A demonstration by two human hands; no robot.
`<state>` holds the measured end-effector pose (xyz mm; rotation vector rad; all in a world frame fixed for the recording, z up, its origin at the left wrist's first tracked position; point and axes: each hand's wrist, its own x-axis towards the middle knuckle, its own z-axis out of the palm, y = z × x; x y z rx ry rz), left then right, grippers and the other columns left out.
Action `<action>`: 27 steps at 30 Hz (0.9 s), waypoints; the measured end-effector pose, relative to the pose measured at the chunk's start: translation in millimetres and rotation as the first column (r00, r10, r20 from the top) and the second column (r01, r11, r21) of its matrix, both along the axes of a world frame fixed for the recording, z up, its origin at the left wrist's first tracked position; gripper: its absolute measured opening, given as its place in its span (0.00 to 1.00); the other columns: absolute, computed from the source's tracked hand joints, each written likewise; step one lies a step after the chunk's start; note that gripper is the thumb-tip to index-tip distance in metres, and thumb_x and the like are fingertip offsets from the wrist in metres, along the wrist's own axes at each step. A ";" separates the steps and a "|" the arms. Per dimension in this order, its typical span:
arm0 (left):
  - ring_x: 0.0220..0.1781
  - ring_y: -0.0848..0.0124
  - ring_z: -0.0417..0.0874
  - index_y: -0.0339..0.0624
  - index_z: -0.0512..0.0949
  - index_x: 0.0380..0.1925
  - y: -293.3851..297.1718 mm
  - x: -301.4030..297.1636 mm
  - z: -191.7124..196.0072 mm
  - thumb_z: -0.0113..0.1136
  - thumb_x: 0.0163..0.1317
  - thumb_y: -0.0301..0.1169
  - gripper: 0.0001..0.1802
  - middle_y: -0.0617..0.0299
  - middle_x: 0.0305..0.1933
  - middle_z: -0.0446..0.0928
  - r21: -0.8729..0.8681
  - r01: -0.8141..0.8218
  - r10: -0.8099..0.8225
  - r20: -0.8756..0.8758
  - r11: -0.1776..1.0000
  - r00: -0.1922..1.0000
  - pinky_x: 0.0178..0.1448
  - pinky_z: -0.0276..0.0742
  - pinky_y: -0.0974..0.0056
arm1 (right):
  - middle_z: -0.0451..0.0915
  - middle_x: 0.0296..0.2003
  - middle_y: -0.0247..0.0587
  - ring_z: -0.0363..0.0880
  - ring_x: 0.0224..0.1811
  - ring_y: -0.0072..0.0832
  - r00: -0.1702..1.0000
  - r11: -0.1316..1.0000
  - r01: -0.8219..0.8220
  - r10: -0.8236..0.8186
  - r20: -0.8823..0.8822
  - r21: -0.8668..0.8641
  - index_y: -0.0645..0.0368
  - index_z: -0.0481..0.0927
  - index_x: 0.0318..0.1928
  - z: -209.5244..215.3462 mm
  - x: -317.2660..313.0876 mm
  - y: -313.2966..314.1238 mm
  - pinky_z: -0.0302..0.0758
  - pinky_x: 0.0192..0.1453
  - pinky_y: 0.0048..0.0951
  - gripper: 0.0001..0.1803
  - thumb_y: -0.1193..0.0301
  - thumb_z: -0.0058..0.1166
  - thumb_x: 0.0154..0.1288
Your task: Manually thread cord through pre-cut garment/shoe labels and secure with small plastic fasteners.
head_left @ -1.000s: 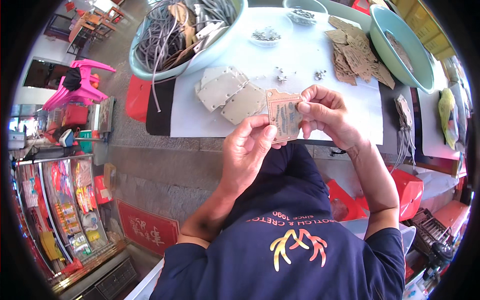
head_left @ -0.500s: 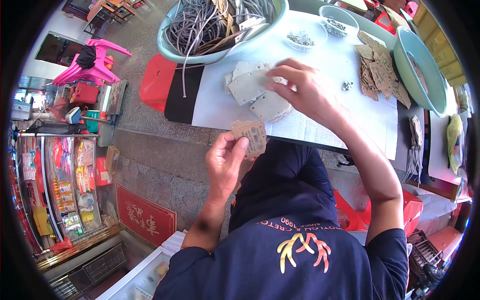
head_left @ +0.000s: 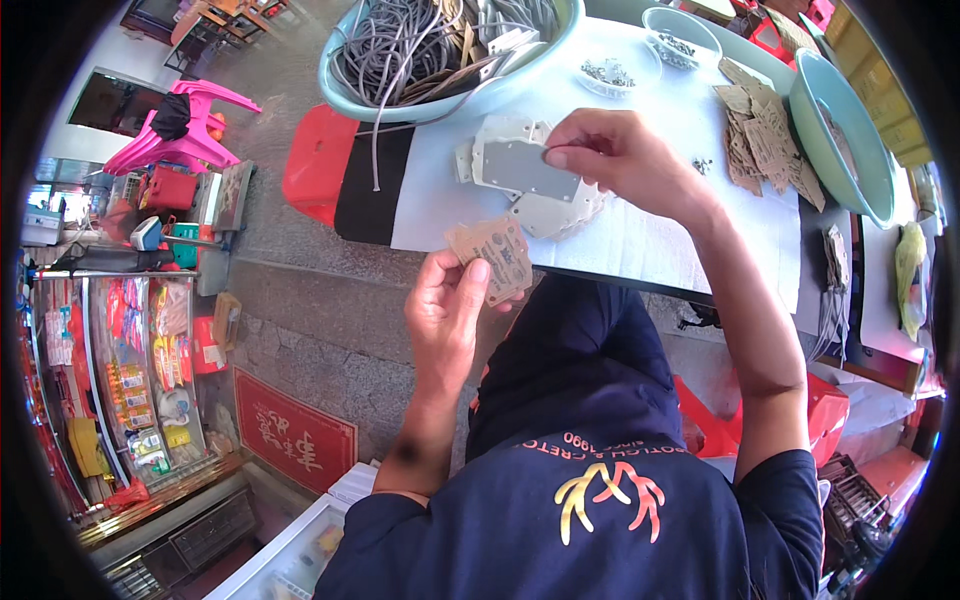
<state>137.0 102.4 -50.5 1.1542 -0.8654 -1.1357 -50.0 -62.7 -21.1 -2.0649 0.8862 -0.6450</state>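
My left hand [head_left: 448,318] pinches a brown printed plate [head_left: 497,262] between thumb and fingers, just off the table's near edge. It has notched edges and may be more than one layer thick. Above the table, my right hand [head_left: 640,165] grips a thin grey plate [head_left: 525,168] by its right edge, tilted over a loose pile of pale plates [head_left: 560,215] with small holes. Farther right lies a heap of brown printed plates [head_left: 765,140] like the one in my left hand. Between that heap and my right hand is a little cluster of small metal parts [head_left: 702,165].
A pale blue basin [head_left: 440,108] full of grey cables stands at the table's far left. Two clear bowls, one nearer [head_left: 652,82] and one farther [head_left: 712,48], hold small metal parts. Another basin [head_left: 806,115] stands at right. A red stool [head_left: 318,165] sits beside the table.
My right hand has lifted a grey plate from the pale pile and moved slightly right. The brown plate in my left hand has tilted a little.
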 end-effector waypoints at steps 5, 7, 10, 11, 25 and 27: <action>0.35 0.66 0.86 0.36 0.71 0.46 -15.5 -14.8 8.0 0.50 0.71 0.29 0.09 0.52 0.42 0.81 -0.023 0.057 -0.059 -0.078 0.998 0.995 0.33 0.81 0.68 | 0.75 0.29 0.26 0.73 0.27 0.12 0.930 0.844 0.051 -0.235 0.282 0.534 0.61 0.79 0.41 -0.5 -21.2 32.5 0.73 0.31 0.17 0.12 0.64 0.57 0.69; 0.35 0.65 0.86 0.36 0.70 0.47 -22.3 -20.7 7.5 0.50 0.71 0.29 0.09 0.52 0.42 0.81 -0.035 0.074 -0.076 -0.083 0.997 0.994 0.33 0.81 0.68 | 0.75 0.29 0.28 0.76 0.29 0.15 0.860 0.758 -0.010 -0.326 0.392 0.653 0.60 0.78 0.42 -5.6 -28.6 41.4 0.76 0.31 0.20 0.14 0.62 0.58 0.67; 0.35 0.66 0.86 0.37 0.71 0.47 -31.5 -28.4 6.7 0.50 0.71 0.29 0.09 0.53 0.42 0.81 -0.093 0.070 -0.075 -0.058 0.993 0.996 0.32 0.80 0.69 | 0.76 0.30 0.29 0.76 0.29 0.15 0.789 0.669 -0.095 -0.401 0.466 0.737 0.60 0.78 0.43 -11.4 -35.8 54.6 0.77 0.32 0.19 0.13 0.62 0.57 0.69; 0.34 0.66 0.86 0.37 0.71 0.47 -34.2 -31.4 9.7 0.50 0.71 0.30 0.09 0.53 0.42 0.81 -0.091 0.061 -0.066 -0.056 0.994 0.996 0.31 0.80 0.69 | 0.77 0.30 0.30 0.77 0.29 0.15 0.775 0.654 -0.105 -0.418 0.474 0.749 0.59 0.78 0.43 -12.1 -38.0 57.9 0.78 0.32 0.20 0.11 0.63 0.55 0.70; 0.25 0.69 0.85 0.33 0.77 0.42 -50.4 -44.1 14.5 0.52 0.72 0.37 0.15 0.55 0.32 0.83 0.012 -0.053 0.054 -0.063 0.999 0.997 0.26 0.76 0.73 | 0.77 0.31 0.31 0.79 0.31 0.18 0.677 0.611 -0.116 -0.528 0.512 0.783 0.60 0.77 0.44 -17.4 -51.8 72.0 0.80 0.34 0.22 0.10 0.66 0.54 0.70; 0.25 0.68 0.85 0.33 0.76 0.42 -50.8 -38.6 13.6 0.52 0.72 0.37 0.15 0.55 0.32 0.83 -0.011 -0.075 0.074 -0.074 0.997 0.995 0.26 0.76 0.72 | 0.77 0.30 0.31 0.79 0.30 0.18 0.669 0.607 -0.110 -0.540 0.510 0.787 0.59 0.77 0.44 -18.1 -52.3 71.7 0.80 0.33 0.23 0.09 0.67 0.53 0.71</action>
